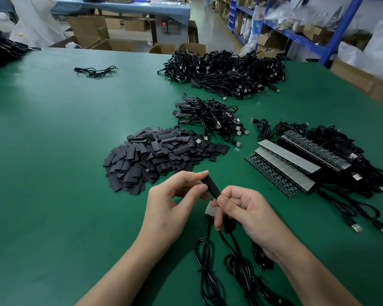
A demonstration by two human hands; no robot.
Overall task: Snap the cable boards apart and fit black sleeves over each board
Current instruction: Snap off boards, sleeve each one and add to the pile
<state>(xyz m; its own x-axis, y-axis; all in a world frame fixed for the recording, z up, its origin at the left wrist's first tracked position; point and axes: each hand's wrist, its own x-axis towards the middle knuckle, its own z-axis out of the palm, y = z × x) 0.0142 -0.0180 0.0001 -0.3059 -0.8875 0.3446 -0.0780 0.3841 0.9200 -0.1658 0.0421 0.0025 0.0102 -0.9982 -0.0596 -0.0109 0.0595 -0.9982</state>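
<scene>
My left hand (175, 202) pinches the upper end of a black sleeve (212, 188) between thumb and fingers. My right hand (243, 212) pinches its lower end, where a small pale board (209, 209) sticks out. Black cables (205, 259) hang from under my right hand down to the green table (53, 151). A heap of loose black sleeves (155, 155) lies just beyond my hands. Unsnapped board strips (283, 164) with their cables lie stacked to the right.
A small pile of sleeved cables (210, 118) lies behind the sleeve heap, and a big pile of USB cables (228, 71) further back. One loose cable (95, 71) lies at the back left. Cardboard boxes and blue shelving (296, 34) stand beyond the table.
</scene>
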